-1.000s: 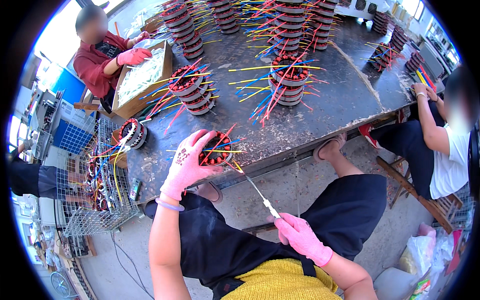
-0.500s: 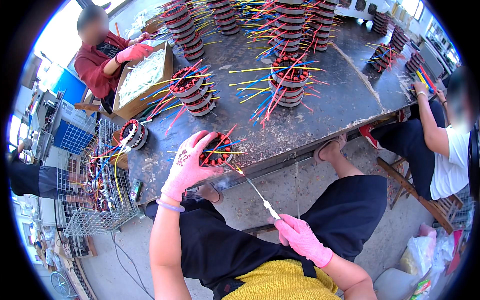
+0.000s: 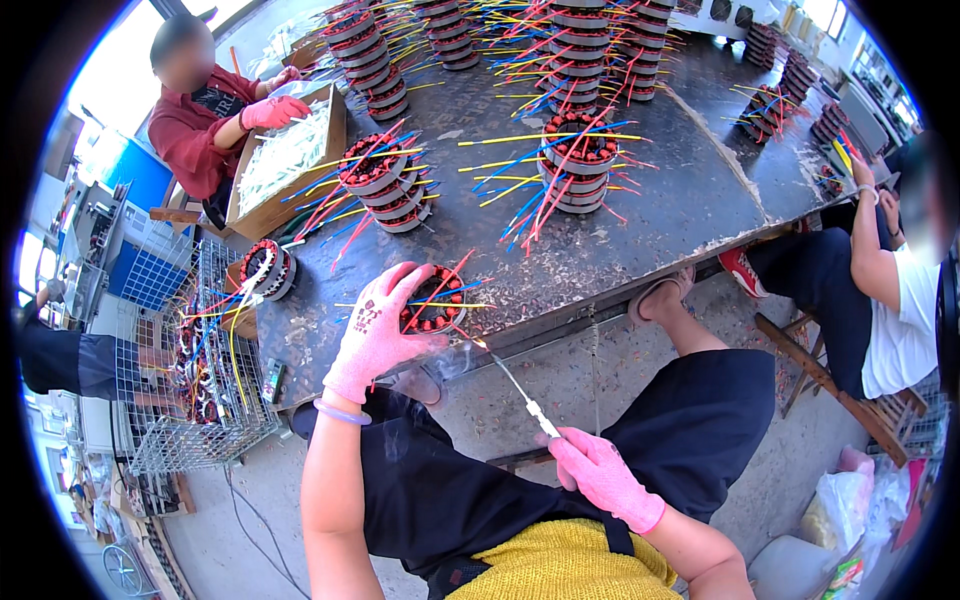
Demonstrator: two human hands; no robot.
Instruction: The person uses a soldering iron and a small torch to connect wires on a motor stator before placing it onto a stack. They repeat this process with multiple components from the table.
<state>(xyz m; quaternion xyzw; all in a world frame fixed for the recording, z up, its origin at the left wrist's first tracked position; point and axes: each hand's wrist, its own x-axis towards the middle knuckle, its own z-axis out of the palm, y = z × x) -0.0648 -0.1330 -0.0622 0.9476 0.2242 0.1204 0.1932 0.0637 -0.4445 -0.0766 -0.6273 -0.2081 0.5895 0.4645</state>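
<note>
My left hand (image 3: pixel 372 335), in a pink glove, curves round the left side of a motor stator (image 3: pixel 432 322) at the table's near edge, thumb and fingers spread along its rim. Red and yellow leads stick out of the stator's dark ring with its red windings. In my right hand (image 3: pixel 605 478), also gloved pink, is the white handle of a thin metal torch-like tool (image 3: pixel 518 388). Its far end points up and left at a lead on the stator's near right side. A small orange glow shows there, and thin smoke drifts below.
Stator stacks (image 3: pixel 580 165) with coloured leads stand across the dark table (image 3: pixel 660 215). A lone stator (image 3: pixel 267 270) sits at the left edge, beside a wire basket (image 3: pixel 200 440). One co-worker reaches into a cardboard box (image 3: pixel 335 150) of pale pieces; another sits at right.
The flame at the tool's tip has shrunk to a smaller glow. My hands have barely moved. The co-worker at right has raised their hands, and the one at left has shifted a gloved hand.
</note>
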